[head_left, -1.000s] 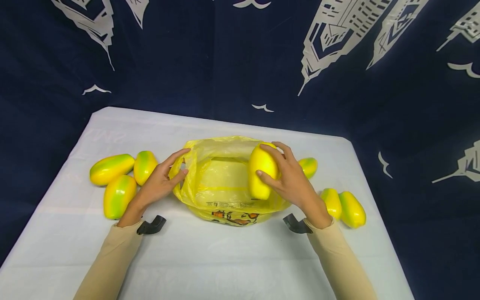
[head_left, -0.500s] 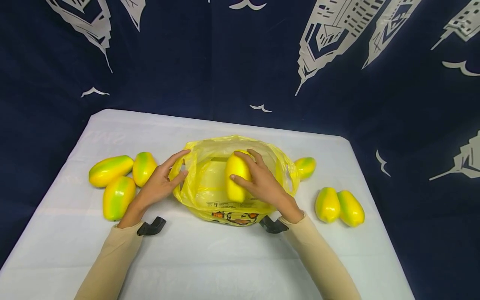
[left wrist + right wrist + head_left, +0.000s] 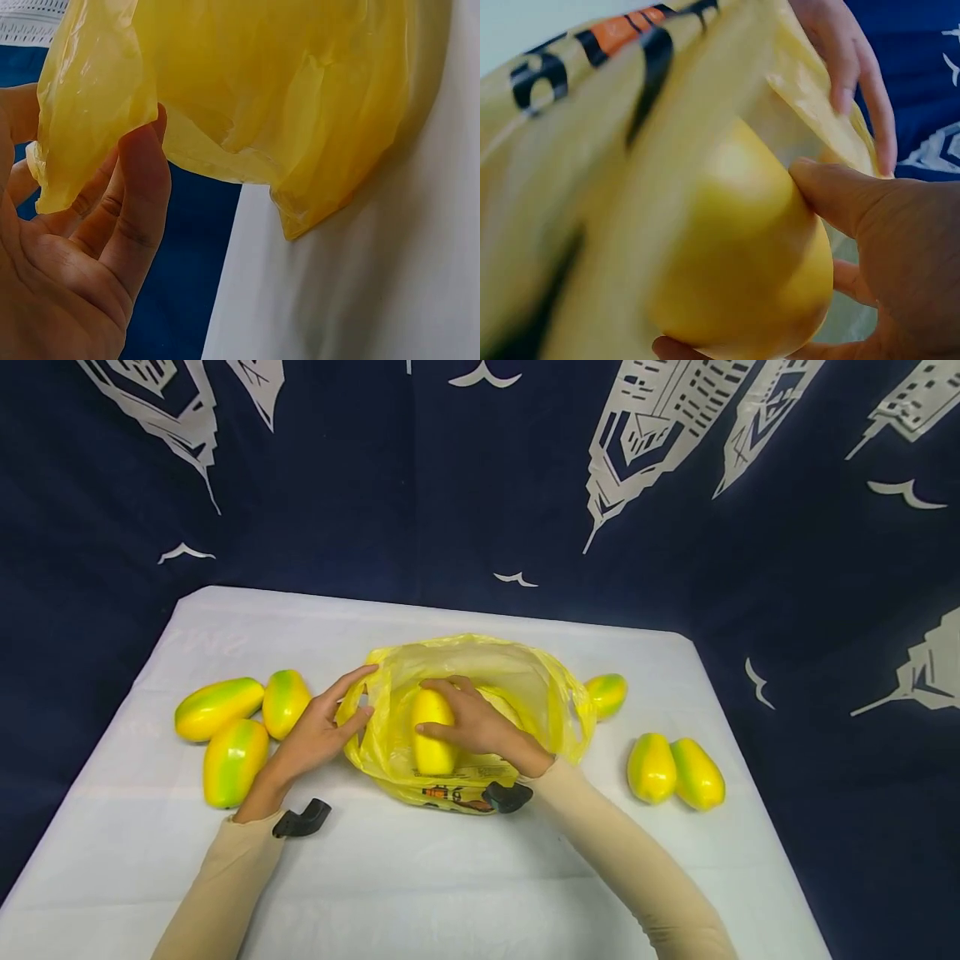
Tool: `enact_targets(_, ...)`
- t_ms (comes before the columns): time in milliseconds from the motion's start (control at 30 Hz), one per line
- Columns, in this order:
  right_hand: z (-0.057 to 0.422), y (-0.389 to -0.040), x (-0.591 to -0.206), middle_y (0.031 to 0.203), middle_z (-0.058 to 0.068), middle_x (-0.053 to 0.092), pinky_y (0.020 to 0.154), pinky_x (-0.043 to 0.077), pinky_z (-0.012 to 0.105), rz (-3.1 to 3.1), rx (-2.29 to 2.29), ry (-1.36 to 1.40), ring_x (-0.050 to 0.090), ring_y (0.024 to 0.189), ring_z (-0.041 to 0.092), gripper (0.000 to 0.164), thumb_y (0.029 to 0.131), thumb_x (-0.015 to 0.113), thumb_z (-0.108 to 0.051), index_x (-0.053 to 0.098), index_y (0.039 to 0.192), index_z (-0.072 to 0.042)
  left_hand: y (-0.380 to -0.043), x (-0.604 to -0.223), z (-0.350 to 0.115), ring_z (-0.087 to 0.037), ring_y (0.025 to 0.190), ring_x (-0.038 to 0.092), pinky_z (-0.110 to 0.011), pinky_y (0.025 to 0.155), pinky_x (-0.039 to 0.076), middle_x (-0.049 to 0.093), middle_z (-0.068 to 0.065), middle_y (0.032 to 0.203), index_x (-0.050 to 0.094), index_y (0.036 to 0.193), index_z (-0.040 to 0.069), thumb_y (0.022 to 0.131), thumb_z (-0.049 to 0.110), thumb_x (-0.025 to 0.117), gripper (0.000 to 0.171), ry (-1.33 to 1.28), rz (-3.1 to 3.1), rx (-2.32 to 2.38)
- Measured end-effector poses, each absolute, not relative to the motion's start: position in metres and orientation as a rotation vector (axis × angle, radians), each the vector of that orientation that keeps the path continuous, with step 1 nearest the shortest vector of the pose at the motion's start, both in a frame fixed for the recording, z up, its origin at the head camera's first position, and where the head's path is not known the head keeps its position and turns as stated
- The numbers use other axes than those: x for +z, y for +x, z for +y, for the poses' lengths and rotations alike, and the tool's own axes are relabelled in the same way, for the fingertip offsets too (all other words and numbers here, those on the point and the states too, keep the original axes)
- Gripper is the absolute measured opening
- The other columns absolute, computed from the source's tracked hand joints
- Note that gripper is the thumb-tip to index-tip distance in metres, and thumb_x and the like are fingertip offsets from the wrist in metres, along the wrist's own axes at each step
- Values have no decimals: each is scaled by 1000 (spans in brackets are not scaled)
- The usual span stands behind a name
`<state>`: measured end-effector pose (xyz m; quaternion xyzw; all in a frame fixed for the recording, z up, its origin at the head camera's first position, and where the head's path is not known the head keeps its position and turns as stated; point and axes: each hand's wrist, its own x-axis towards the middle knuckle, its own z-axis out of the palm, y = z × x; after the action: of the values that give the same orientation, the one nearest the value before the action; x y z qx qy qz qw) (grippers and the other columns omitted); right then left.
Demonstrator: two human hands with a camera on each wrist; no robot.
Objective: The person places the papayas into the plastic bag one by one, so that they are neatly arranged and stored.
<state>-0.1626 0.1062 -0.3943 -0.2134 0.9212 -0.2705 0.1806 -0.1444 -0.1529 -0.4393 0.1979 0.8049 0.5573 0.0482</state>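
Note:
A yellow plastic carrier bag [image 3: 551,689] stands with its mouth open on the table. My left hand [image 3: 318,731] holds its left handle; in the left wrist view the fingers [image 3: 139,202] curl into the thin plastic [image 3: 225,67]. Inside the bag's mouth, toward its left side, my right hand [image 3: 478,722] grips a yellow mango [image 3: 431,747] that stands roughly upright. The right wrist view shows the thumb [image 3: 832,187] on one side of the mango [image 3: 742,255] and fingertips underneath, with blurred bag plastic in front. The bag's bottom is partly hidden by hand and mango.
Three yellow-green mangoes [image 3: 236,764] lie together left of my left hand. A pair of mangoes [image 3: 652,768] rests to the right, and a single mango [image 3: 606,695] lies just behind the bag's right handle. A dark blue printed cloth [image 3: 480,485] hangs beyond the white table [image 3: 420,893].
My right hand has carried the mango leftward and lower, from the bag's right side into its mouth near the left side. My left hand keeps its hold on the handle.

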Motion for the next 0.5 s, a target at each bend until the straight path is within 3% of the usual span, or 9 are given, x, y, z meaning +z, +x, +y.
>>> enact_targets(233, 95, -163, -402, 161, 20, 26, 118, 32, 52, 2551, -768, -646, 32, 145, 33, 69, 95, 69, -35, 38, 153, -13, -144, -442, -151, -25, 140, 41, -51, 110, 41, 32, -5, 163, 35, 155, 32, 102, 17, 58, 59, 609, 2455, 1688)
enact_targets(400, 94, -163, -402, 162, 18, 24, 119, 30, 50, 2538, -763, -659, 31, 146, 32, 68, 96, 68, -31, 36, 155, -14, -145, -443, -152, -26, 143, 38, -52, 112, 39, 32, -5, 163, 35, 155, 32, 102, 17, 57, 59, 611, 2461, 1682)
enact_targets(500, 94, -163, -401, 162, 17, 25, 120, 30, 50, 2543, -755, -666, 31, 146, 32, 69, 96, 68, -29, 36, 155, -14, -146, -443, -152, -25, 138, 43, -51, 109, 42, 32, -4, 163, 34, 155, 34, 103, 18, 57, 59, 598, 2470, 1668)
